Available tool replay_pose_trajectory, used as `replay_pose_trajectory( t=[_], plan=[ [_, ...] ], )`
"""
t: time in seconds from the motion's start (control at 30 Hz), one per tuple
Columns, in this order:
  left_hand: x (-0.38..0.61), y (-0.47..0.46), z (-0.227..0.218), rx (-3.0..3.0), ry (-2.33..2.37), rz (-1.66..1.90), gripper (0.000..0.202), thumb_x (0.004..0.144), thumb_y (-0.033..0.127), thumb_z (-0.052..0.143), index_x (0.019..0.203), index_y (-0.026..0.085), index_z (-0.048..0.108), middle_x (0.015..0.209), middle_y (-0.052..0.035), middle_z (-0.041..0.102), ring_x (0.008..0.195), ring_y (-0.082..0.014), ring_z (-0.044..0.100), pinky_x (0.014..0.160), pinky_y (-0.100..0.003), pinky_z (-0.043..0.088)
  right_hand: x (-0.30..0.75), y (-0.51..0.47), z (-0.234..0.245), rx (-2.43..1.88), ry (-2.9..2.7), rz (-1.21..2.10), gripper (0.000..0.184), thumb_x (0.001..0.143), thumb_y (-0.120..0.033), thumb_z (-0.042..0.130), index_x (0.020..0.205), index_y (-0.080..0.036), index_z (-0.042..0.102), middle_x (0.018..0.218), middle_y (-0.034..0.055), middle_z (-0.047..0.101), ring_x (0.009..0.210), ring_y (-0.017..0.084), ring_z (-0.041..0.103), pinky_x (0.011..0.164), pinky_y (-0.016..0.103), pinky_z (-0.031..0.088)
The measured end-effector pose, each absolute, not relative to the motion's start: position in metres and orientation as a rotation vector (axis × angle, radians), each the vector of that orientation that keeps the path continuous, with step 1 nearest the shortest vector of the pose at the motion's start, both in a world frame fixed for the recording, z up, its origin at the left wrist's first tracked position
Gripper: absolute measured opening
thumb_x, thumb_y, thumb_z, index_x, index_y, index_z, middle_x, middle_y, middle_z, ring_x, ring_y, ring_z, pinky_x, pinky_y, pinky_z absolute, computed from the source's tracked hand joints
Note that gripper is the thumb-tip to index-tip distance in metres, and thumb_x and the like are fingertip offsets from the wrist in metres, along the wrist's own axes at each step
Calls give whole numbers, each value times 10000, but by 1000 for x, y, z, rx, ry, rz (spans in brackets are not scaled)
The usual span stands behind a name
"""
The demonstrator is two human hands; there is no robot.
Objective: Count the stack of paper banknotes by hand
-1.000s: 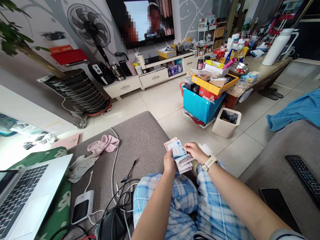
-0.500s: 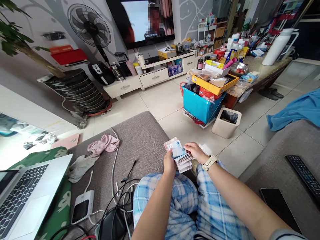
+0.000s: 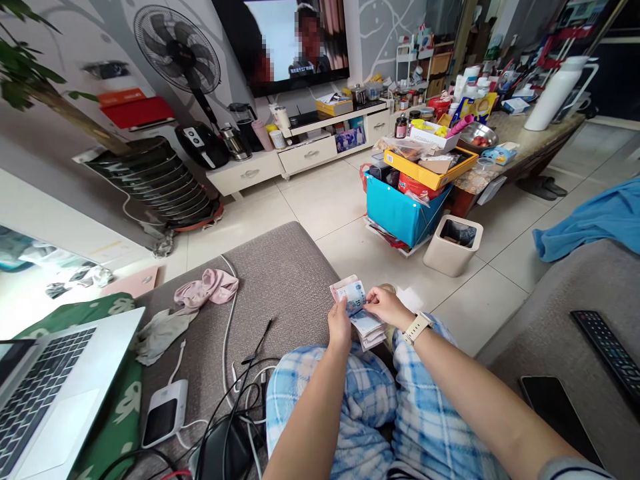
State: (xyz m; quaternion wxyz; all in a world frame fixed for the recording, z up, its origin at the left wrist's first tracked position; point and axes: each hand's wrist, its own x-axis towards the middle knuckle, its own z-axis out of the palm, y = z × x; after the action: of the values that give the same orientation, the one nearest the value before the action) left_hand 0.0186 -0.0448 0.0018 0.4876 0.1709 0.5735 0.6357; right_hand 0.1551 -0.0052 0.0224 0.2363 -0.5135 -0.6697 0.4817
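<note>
I hold a stack of banknotes [image 3: 356, 308] above my knees, which are in blue plaid trousers [image 3: 370, 413]. My left hand [image 3: 339, 328] grips the stack from the left side, thumb on top. My right hand [image 3: 387, 307], a pale watch on its wrist, pinches the right edge of the top blue note, fingers closed on it. The notes are fanned, pink ones showing behind the blue.
Grey sofa [image 3: 280, 280] with a laptop [image 3: 50, 387], a white power bank [image 3: 165, 413], cables and pink cloth [image 3: 207, 288] at left. A phone [image 3: 555, 410] and remote [image 3: 607, 350] lie at right. A beige bin [image 3: 453, 243] and blue box [image 3: 403, 210] stand on the tiled floor.
My right hand has shifted slightly left along the top blue note, and the fanned lower notes have drawn closer together. My left hand has stayed in place.
</note>
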Motion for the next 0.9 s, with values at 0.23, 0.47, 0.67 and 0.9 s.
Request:
replay_pose_trajectory(
  t=[0.23, 0.47, 0.67, 0.9],
  plan=[
    [17, -47, -2, 658, 1518, 1439, 423, 722, 524, 613, 797, 113, 681, 757, -94, 680, 696, -211, 612, 659, -309, 445, 148, -17, 30, -1552, -2283, 820, 247, 797, -259, 553, 1015, -142, 558, 1009, 131, 643, 944, 250, 590, 737, 311, 392],
    [17, -47, -7, 816, 1518, 1429, 423, 777, 511, 568, 885, 126, 707, 895, -118, 701, 862, -249, 628, 784, -337, 449, 148, -21, 34, -1456, -2359, 838, 511, 806, -200, 514, 1295, -127, 384, 1105, 150, 621, 993, 248, 579, 800, 324, 400],
    [20, -44, -4, 555, 1430, 1471, 387, 744, 495, 608, 830, 124, 680, 793, -88, 686, 726, -211, 624, 695, -319, 465, 149, -18, 34, -1346, -2235, 930, 590, 786, -160, 509, 1350, -162, 336, 1156, 132, 597, 987, 225, 574, 797, 308, 420],
    [26, -41, 12, 376, 1274, 1527, 369, 690, 395, 666, 951, 135, 670, 873, -92, 693, 763, -208, 635, 705, -327, 486, 148, -8, 34, -1418, -1835, 1007, 491, 746, -331, 630, 1187, -200, 460, 919, 34, 612, 806, 176, 582, 729, 293, 436]
  ],
)
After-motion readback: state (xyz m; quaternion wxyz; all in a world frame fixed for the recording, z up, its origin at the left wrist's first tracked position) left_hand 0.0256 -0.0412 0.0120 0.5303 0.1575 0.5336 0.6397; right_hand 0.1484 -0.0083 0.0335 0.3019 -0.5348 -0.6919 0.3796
